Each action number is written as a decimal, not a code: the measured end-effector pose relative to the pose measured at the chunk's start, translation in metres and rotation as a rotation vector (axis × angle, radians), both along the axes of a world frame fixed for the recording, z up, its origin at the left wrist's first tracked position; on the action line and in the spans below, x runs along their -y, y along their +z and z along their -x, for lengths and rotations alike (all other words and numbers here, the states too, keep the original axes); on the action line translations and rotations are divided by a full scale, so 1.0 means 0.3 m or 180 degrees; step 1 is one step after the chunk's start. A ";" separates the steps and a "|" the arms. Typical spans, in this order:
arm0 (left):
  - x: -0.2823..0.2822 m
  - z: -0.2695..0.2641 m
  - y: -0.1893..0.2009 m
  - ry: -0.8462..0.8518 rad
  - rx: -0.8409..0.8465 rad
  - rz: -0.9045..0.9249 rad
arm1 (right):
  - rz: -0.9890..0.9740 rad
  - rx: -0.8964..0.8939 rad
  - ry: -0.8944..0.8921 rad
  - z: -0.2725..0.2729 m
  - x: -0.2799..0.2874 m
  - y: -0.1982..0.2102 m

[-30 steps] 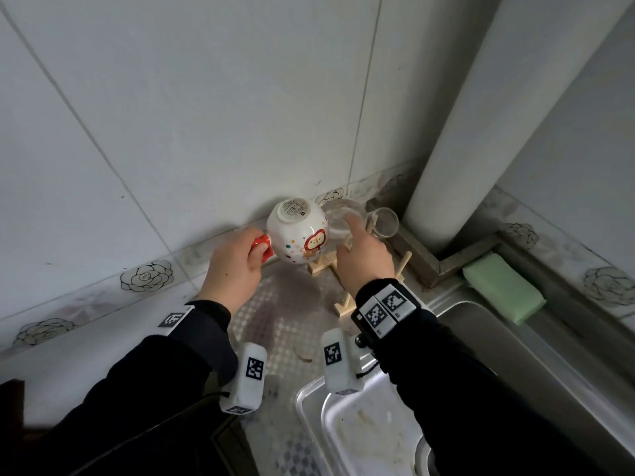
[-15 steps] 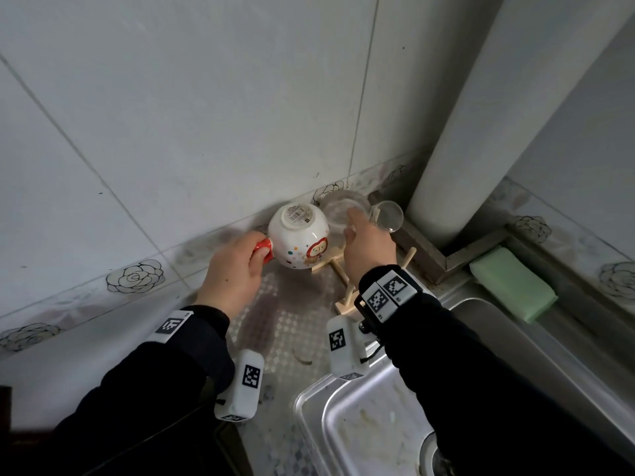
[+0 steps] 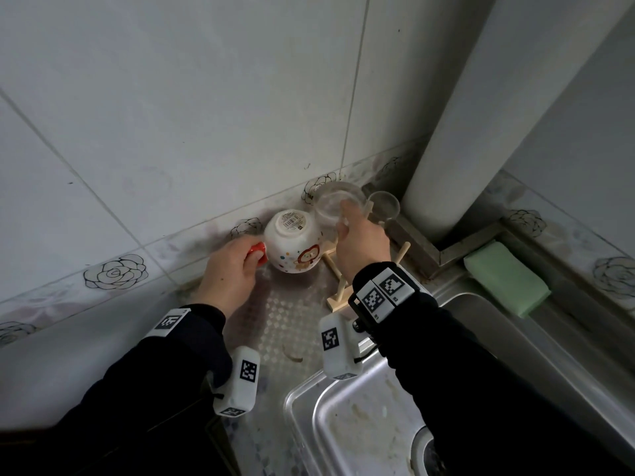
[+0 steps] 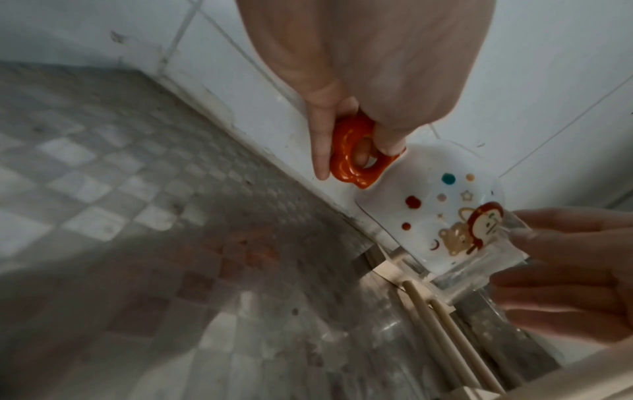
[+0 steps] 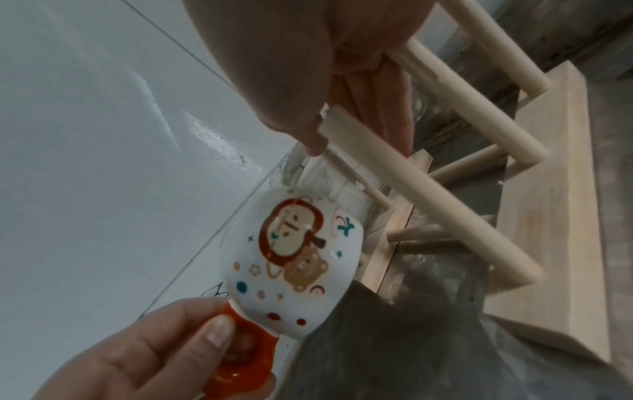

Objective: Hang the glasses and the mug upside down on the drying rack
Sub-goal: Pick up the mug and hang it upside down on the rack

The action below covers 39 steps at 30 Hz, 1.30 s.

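left hand [image 3: 229, 269] pinches mug [image 3: 294, 240] by red handle, bottom-up at rack's [image 3: 338, 293] 10 o'clock. right hand [image 3: 360, 242] grips inverted glass [image 3: 335, 203] at 12. advice: seat each fully over its peg before letting go.

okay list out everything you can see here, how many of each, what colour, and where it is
mug: 1, white with cartoon print and red handle, upside down at the rack's left end
glasses: 2, clear, upside down at the rack's far end; one under the right hand, one beside the pipe
drying rack: 1, pale wood with pegs, on the counter by the wall
sponge: 1, green, on the ledge right of the sink
sink: 1, steel, bottom right
pipe: 1, white, in the corner
left hand: 1, pinches the mug's handle
right hand: 1, holds the nearer glass
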<state>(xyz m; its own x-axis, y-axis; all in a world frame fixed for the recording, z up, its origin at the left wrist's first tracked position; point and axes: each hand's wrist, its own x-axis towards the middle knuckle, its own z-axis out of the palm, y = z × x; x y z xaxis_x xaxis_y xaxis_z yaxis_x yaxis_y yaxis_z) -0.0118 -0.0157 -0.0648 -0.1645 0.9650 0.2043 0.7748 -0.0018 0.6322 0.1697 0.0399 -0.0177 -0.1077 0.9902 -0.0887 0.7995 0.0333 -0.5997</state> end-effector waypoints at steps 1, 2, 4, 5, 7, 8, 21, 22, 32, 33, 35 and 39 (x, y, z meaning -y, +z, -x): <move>-0.001 -0.001 -0.004 -0.0023 0.0021 0.0028 | -0.0002 0.0005 -0.0004 0.000 0.002 0.003; -0.002 -0.003 -0.009 -0.0037 0.0054 0.0043 | -0.0003 0.0009 -0.0006 0.000 0.003 0.007; -0.001 -0.007 -0.017 -0.0031 0.0110 0.0076 | 0.0008 0.0014 -0.0010 0.001 0.004 0.009; 0.000 -0.009 -0.020 -0.0033 0.0123 0.0109 | 0.0019 0.0004 -0.0016 0.001 0.004 0.009; 0.000 -0.009 -0.029 -0.0067 0.0104 0.0187 | 0.0027 -0.0028 -0.0023 0.001 0.002 0.006; 0.001 -0.009 -0.034 -0.0084 0.0082 0.0247 | 0.0023 -0.0035 -0.0022 0.001 0.002 0.004; 0.006 -0.022 -0.042 -0.0102 0.0178 0.0534 | 0.0064 -0.0025 0.0018 0.000 0.005 0.005; 0.006 -0.019 -0.044 -0.0110 0.0225 0.0539 | 0.0059 -0.0054 0.0013 0.000 0.007 0.007; 0.009 -0.017 -0.026 -0.0095 0.0319 0.0544 | 0.0155 -0.0107 -0.0005 -0.002 0.013 0.022; 0.012 -0.017 -0.020 -0.0069 0.0308 0.0561 | 0.0170 -0.0092 0.0001 -0.002 0.015 0.026; 0.015 -0.015 -0.012 -0.0020 0.0269 0.0564 | 0.0163 -0.0077 0.0017 -0.003 0.018 0.027; 0.025 -0.010 0.009 0.0011 0.0299 0.0589 | 0.0162 0.0031 0.0047 0.002 0.014 0.020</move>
